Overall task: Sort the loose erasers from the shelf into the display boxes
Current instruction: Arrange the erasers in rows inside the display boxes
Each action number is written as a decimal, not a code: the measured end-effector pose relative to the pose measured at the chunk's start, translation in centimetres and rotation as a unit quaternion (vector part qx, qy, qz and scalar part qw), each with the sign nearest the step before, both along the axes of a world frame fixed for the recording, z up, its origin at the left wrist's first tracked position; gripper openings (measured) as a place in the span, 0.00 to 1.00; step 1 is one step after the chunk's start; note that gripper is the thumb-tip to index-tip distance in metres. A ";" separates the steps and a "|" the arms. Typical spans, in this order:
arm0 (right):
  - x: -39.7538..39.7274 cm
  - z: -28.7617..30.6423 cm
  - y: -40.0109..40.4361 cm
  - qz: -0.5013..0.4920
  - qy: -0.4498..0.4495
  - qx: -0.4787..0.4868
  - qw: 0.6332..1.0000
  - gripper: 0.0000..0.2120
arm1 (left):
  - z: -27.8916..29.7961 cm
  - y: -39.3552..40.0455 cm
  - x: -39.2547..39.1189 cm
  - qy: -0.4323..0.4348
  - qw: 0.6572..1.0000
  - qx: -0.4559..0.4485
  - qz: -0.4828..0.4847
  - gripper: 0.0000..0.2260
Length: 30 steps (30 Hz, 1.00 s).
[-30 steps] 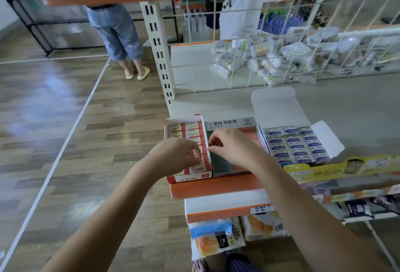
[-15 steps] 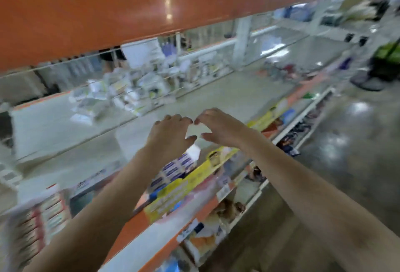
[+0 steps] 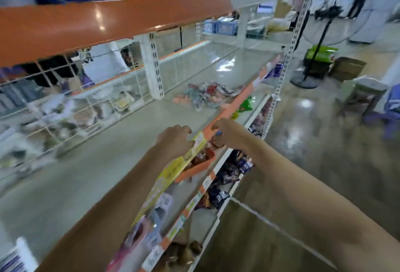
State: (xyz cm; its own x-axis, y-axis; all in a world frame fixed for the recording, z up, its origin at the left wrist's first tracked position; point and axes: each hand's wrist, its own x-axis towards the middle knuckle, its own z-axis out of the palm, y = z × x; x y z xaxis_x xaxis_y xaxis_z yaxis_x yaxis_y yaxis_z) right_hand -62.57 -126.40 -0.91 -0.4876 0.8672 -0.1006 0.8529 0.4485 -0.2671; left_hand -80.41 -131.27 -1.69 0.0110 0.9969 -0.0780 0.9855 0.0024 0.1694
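A heap of loose erasers (image 3: 205,96) in mixed colours lies further along the grey shelf (image 3: 97,174), near its orange front edge. Both my arms stretch towards it. My left hand (image 3: 174,140) hovers over the shelf's front edge with loosely bent fingers and holds nothing. My right hand (image 3: 229,135) floats just beyond the edge beside it, fingers bent downward, with nothing plainly in it. Both hands are well short of the heap. Of the display boxes only a blurred blue-and-white corner (image 3: 10,261) shows at the bottom left.
An orange upper shelf (image 3: 108,22) overhangs close above. A white upright post (image 3: 152,65) stands at the back next to the heap. Lower shelves hold an orange tray (image 3: 194,167) and dark packets (image 3: 229,174). A fan stand (image 3: 311,65) and boxes occupy the aisle.
The view has swung right, away from the display boxes and along the shelf. Both hands have left the boxes and moved out towards the heap of erasers.
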 end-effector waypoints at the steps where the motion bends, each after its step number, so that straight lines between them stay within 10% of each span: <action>1: 0.4 -0.2 1.5 -0.006 0.001 0.002 1.000 0.19 | -0.3 1.6 0.3 0.001 1.000 0.000 -0.001 0.21; 15: 0.7 -2.8 18.2 -0.088 -0.065 0.039 0.993 0.17 | -5.0 22.9 4.7 -0.081 0.995 0.061 -0.006 0.20; 21: 1.6 -2.5 20.1 -0.036 0.010 0.068 0.997 0.10 | -6.7 25.2 5.3 -0.185 0.981 0.054 0.036 0.18; 30: 3.7 -3.6 22.4 0.037 0.234 -0.071 0.969 0.09 | -6.7 24.8 5.3 -0.067 0.990 0.038 0.121 0.20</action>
State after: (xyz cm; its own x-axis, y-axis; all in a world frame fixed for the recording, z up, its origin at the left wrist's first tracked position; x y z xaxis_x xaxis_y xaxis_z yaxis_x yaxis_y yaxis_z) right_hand -58.91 -103.99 -4.53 -0.5694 0.8215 0.0307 0.5905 0.4347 -0.6799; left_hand -75.15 -106.49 -8.37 -0.2228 0.9747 -0.0166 0.9265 0.2170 0.3075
